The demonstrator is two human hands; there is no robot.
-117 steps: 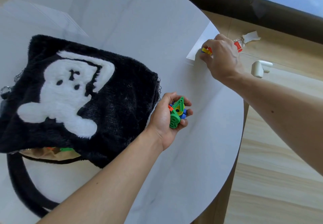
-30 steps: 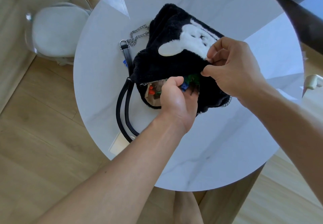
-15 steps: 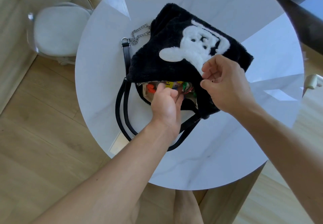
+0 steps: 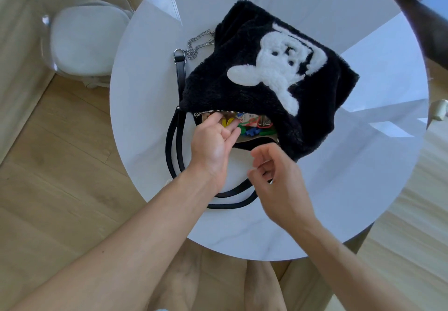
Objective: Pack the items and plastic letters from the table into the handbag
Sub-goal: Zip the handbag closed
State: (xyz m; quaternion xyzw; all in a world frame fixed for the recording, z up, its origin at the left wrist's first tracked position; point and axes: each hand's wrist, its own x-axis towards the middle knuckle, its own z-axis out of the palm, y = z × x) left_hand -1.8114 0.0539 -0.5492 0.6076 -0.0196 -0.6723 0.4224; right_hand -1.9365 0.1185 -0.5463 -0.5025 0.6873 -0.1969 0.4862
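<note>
Reaching into one handbag [image 4: 244, 85]: left hand [image 4: 213, 141] fingers relaxed, right hand [image 4: 278, 179] loosely curled, empty

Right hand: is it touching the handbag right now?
Apart. The head view shows the right hand hovering below the handbag opening, with white table visible between fingertips and the bag's edge.

A single wide-angle camera worn on the person's head looks steeply down from close above a round white table [image 4: 339, 189]. Both forearms enter from the bottom edge. Straight lines bend near the frame's borders. No second view is given.
</note>
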